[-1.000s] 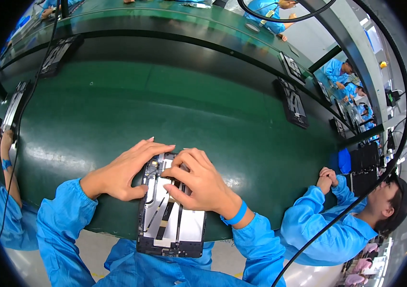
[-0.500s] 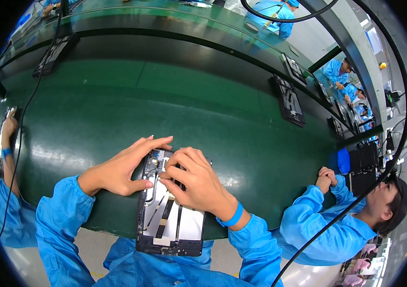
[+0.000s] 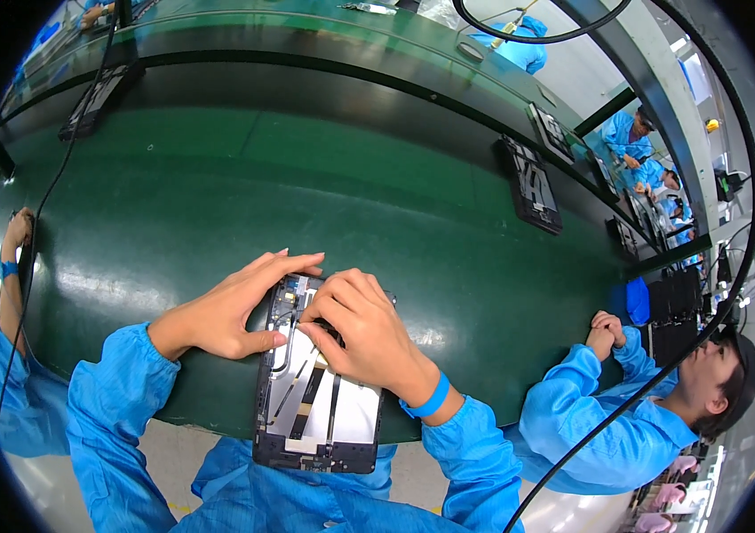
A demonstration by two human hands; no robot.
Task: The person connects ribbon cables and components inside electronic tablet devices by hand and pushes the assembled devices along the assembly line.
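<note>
Working left to right: far left, a co-worker's forearm [image 3: 11, 266] with a blue wristband rests at the table [image 3: 218, 178] edge, a black cable running past it. Left hand [image 3: 235, 306] lies flat, fingers [image 3: 293, 262] stretched out and together, palm down on the upper left edge of the tablet [image 3: 320, 404]; thumb pressed along its left side, gripping nothing. The tablet is an opened device, back cover off, silver plate and black flex strips showing, lying at the near table edge with its lower end hanging over. Right hand [image 3: 364, 324], blue wristband [image 3: 426, 398] on the wrist, sits on the tablet's upper part, fingers curled down with tips pressing inside near the top; whether they pinch a small part, cannot tell. Both hands touch at the tablet's top. Farther right, more dark tablets [image 3: 528, 182] lie on the table, well apart. Far right, another person [image 3: 626, 417] in blue has hands clasped at the table edge.
</note>
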